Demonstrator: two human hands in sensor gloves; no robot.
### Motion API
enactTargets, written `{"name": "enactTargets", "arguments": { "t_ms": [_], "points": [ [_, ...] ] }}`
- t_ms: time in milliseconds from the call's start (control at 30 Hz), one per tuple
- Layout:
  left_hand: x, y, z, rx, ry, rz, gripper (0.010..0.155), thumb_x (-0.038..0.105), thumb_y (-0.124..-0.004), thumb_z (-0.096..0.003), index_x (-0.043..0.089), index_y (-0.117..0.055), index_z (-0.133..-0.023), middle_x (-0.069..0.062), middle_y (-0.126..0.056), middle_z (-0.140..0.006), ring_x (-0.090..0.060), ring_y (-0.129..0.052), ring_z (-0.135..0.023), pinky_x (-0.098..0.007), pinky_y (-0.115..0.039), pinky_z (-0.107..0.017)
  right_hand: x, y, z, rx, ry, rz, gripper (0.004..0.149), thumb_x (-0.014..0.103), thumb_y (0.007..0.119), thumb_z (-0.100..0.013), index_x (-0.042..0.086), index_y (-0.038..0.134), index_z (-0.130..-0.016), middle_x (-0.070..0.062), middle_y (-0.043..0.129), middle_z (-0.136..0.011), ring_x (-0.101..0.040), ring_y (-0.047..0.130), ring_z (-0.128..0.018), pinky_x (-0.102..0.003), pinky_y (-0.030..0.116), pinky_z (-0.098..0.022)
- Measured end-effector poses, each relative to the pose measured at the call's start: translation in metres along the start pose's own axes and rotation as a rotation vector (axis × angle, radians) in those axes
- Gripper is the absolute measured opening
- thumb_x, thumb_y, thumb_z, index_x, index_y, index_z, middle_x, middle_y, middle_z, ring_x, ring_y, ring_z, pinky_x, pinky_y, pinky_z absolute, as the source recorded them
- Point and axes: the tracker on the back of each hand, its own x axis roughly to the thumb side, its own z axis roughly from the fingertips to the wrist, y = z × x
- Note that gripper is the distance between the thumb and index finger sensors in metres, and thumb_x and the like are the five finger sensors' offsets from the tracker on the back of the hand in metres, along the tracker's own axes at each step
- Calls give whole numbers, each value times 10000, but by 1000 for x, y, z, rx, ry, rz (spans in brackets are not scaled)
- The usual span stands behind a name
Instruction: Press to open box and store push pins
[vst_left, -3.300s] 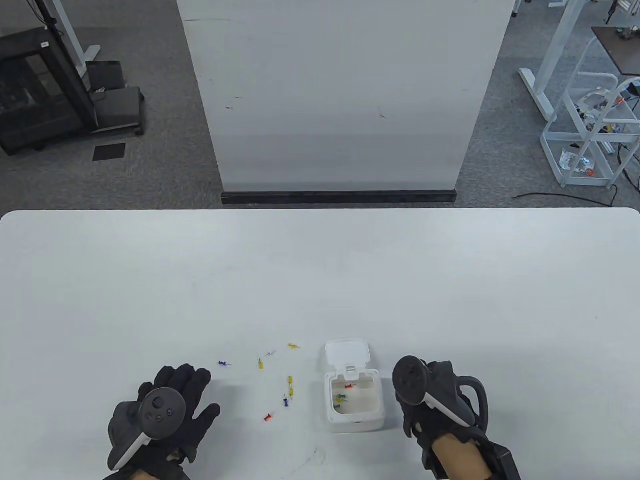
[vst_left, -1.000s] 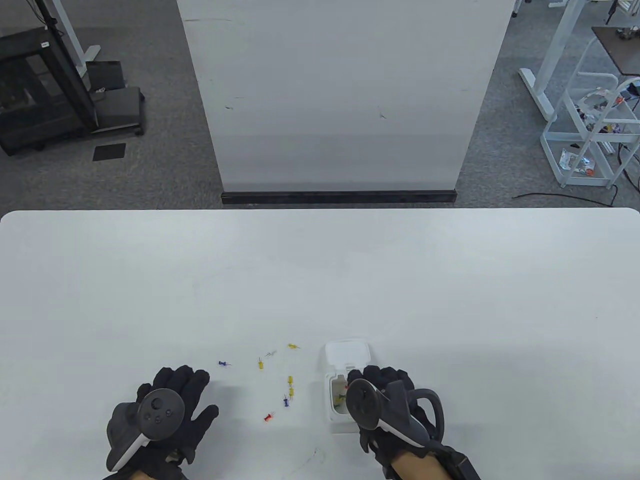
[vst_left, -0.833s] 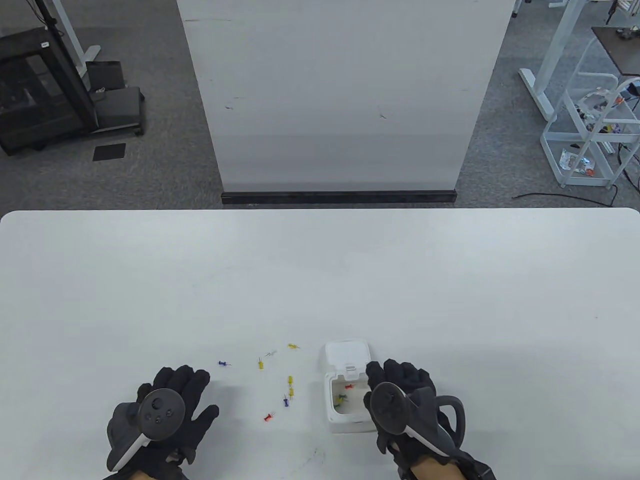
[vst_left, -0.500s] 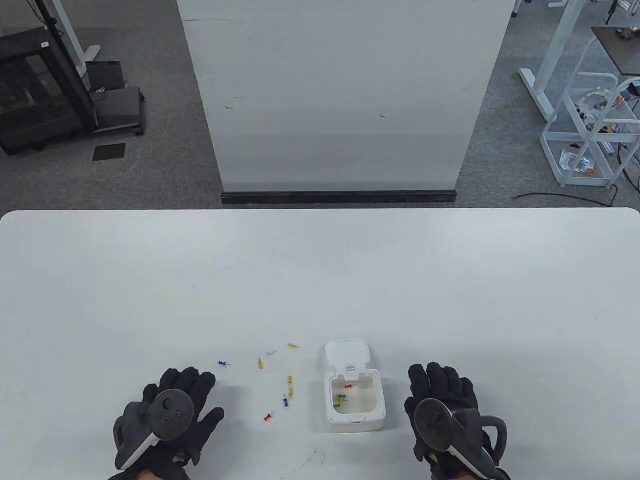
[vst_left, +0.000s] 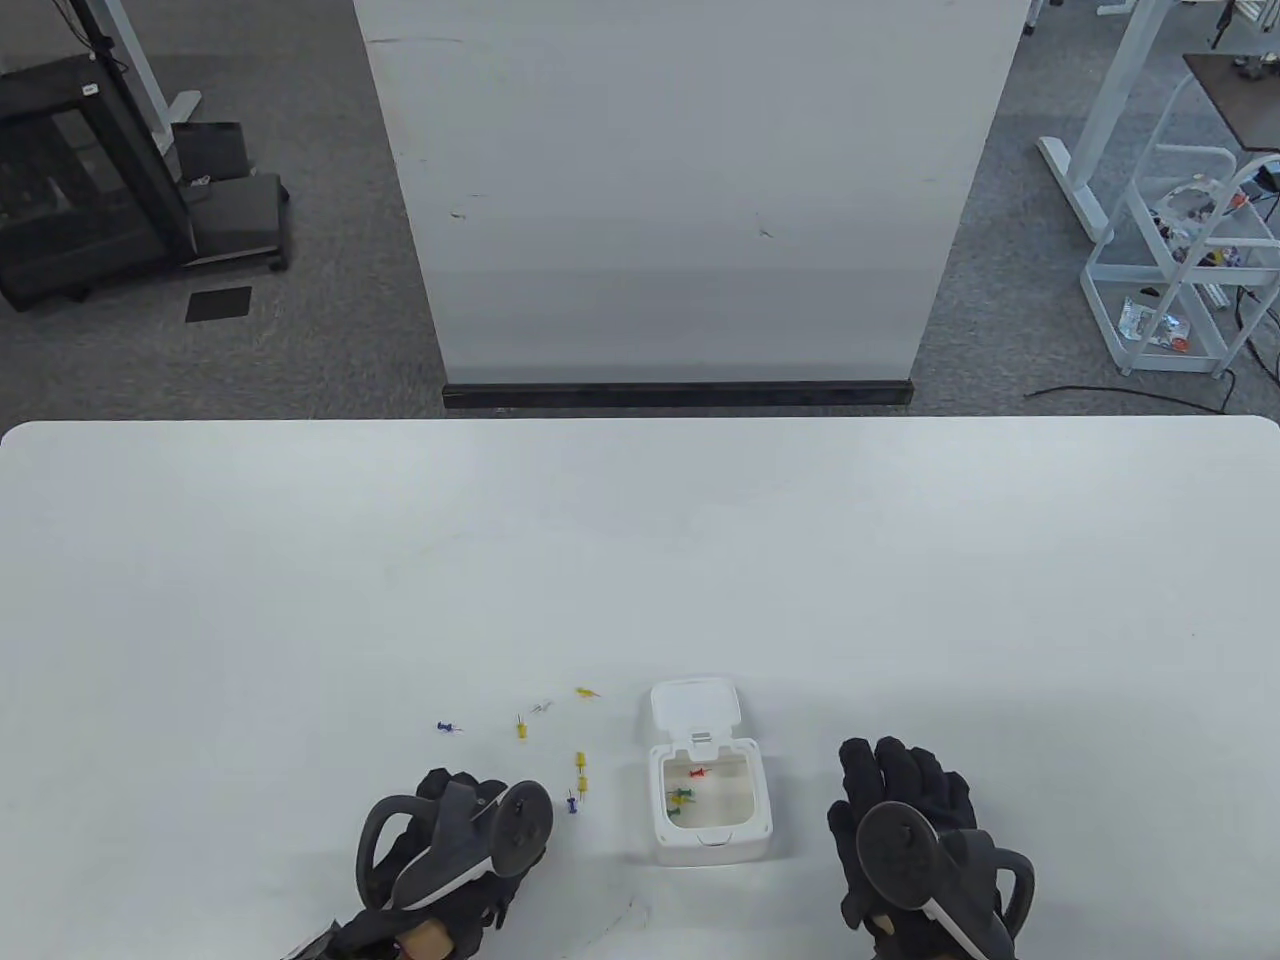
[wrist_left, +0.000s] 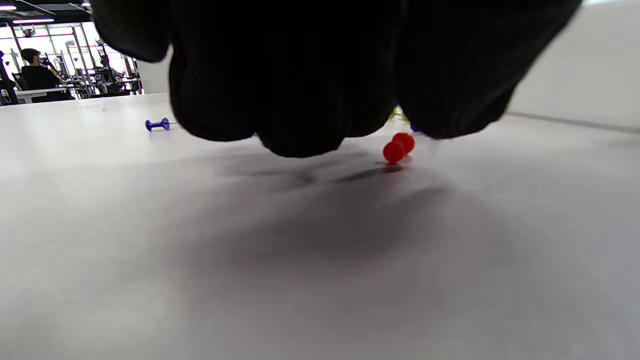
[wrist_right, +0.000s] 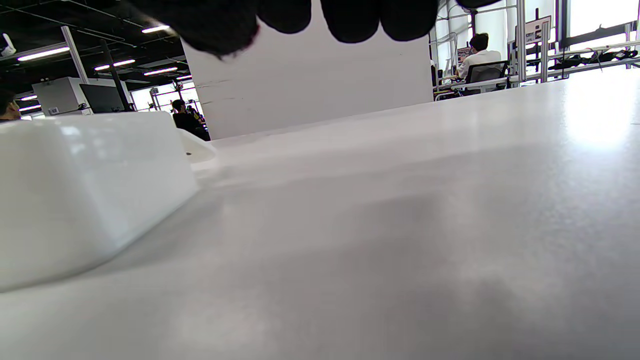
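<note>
The small white box (vst_left: 710, 845) stands open near the table's front edge, its lid (vst_left: 695, 705) tipped back. Red, green and yellow pins (vst_left: 684, 790) lie inside it. Several loose push pins, blue (vst_left: 449, 727) and yellow (vst_left: 581, 771), are scattered to its left. My left hand (vst_left: 480, 840) is turned on its side just left of the box. In the left wrist view its fingers (wrist_left: 300, 75) hang just above the table, with a red pin (wrist_left: 398, 147) lying free right behind them. My right hand (vst_left: 900, 800) rests flat on the table right of the box (wrist_right: 90, 190), holding nothing.
The white table (vst_left: 640, 560) stretches far back and to both sides. A white upright panel (vst_left: 690, 200) stands behind its far edge. A blue pin (wrist_left: 158, 124) lies farther left in the left wrist view.
My right hand has come off the box and settled flat to its right. My left hand has moved right and rolled onto its side over the red pin, hiding it in the table view.
</note>
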Motion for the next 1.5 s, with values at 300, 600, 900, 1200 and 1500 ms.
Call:
{"name": "enactTargets", "arguments": {
  "t_ms": [300,600,900,1200,1500],
  "points": [
    [13,-6,-7,22,69,-58,434,437,-874,-414,200,-883,-777,-42,-989,-635,-332,-936,-630,-577,-628,-692,2,-1,2,26,-24,-33,630,480,715,-506,311,439,-1046,-33,482,-1109,-390,494,-1022,-611,457,-758],
    [20,-9,-10,-4,56,-155,462,457,-810,-409,170,-849,-769,-26,-965,-609,-324,-928,-622,-585,-633,-684,4,-3,3,27,-37,-65,634,494,710,-504,309,440,-1047,-35,482,-1110,-391,490,-1024,-615,455,-758],
    [11,9,-4,42,37,5,453,463,-828,-399,175,-873,-746,-20,-985,-587,-316,-945,-610,-582,-650,-676,7,-1,3,44,-39,-83,632,500,707,-505,308,445,-1047,-35,487,-1110,-392,496,-1022,-615,456,-757],
    [72,61,-14,128,-130,152,448,461,-829,-405,177,-874,-749,-21,-988,-593,-319,-944,-618,-586,-643,-681,5,0,2,49,-36,-90,629,499,707,-504,306,451,-1045,-39,493,-1107,-393,501,-1020,-615,459,-756],
    [135,64,-44,114,-196,7,445,457,-831,-408,180,-869,-755,-22,-982,-606,-320,-935,-634,-586,-631,-691,4,-1,2,59,-41,-96,623,491,710,-504,304,458,-1043,-36,499,-1105,-394,507,-1017,-616,459,-756]
  ]
}}
